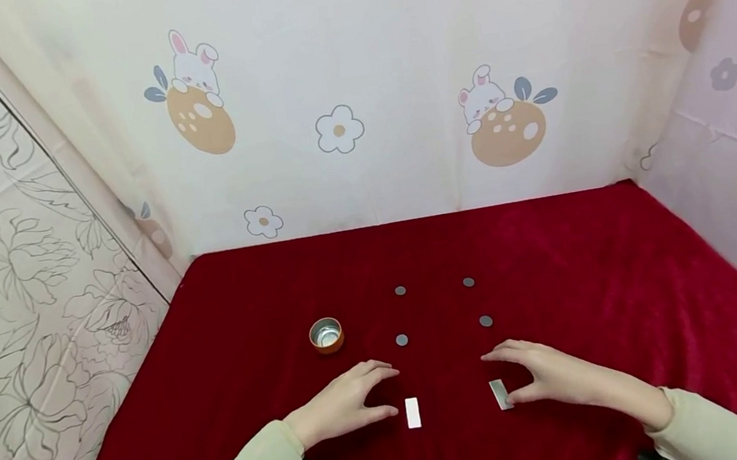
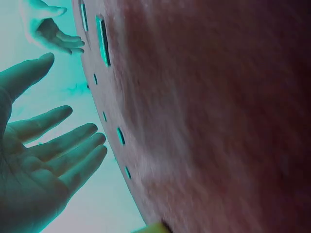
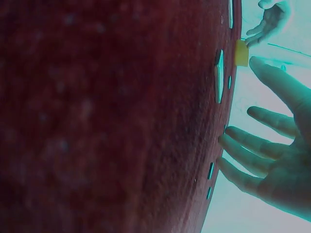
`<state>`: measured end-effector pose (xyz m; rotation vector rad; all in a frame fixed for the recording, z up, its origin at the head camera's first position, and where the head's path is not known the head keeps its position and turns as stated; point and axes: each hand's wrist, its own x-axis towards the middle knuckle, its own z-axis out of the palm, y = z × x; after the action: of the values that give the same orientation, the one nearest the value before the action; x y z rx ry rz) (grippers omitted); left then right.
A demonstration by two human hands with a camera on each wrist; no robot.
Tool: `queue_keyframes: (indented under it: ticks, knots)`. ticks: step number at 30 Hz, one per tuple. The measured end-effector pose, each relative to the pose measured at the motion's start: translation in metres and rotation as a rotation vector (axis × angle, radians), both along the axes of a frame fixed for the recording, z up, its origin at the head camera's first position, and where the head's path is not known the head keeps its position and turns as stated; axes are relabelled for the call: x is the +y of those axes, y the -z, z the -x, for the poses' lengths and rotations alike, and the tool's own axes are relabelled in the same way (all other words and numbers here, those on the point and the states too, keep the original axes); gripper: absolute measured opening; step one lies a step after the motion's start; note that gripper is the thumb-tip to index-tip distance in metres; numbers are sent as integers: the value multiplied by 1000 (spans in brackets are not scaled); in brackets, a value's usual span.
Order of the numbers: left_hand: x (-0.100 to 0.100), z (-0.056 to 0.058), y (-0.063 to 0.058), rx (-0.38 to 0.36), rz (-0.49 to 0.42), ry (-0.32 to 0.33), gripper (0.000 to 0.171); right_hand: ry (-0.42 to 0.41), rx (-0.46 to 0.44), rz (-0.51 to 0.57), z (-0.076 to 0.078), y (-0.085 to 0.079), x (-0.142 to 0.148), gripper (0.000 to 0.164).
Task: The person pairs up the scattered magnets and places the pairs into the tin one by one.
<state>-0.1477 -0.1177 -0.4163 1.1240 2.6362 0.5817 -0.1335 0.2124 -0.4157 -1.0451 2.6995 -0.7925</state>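
My left hand (image 1: 352, 401) hovers over the red cloth with thumb and fingers apart, holding nothing. Just right of its thumb lies a flat rectangular piece (image 1: 413, 413), bright white in the head view. On the other side, my right hand (image 1: 546, 371) has its fingers spread and likewise grips nothing. A similar silvery rectangular piece (image 1: 498, 391) lies by its thumb tip, which overlaps one end in the head view; contact cannot be told. Both wrist views show the left palm (image 2: 39, 170) and right palm (image 3: 286, 165) with separated fingers.
Several small grey discs lie beyond the hands, among them a near left disc (image 1: 402, 340) and a near right disc (image 1: 486, 321). Left of them stands a small round orange container (image 1: 326, 336) with a metallic inside. Printed curtains (image 1: 402, 163) border the red-covered table (image 1: 553, 252).
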Motion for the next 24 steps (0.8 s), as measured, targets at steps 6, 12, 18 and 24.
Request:
queue_keyframes:
  ticks: [6, 12, 18, 24]
  knots:
    - [13, -2, 3, -31, -42, 57, 37, -16, -80, 45, 2, 5, -3, 47]
    - [22, -3, 9, -96, -37, 42, 35, -4, -114, 41, 3, 6, -6, 43]
    - [27, -5, 15, -128, -21, 18, 39, 9, -130, 45, 1, 9, -7, 37]
    - [31, -6, 16, -94, 1, -6, 36, 20, -112, 44, 1, 14, -9, 30]
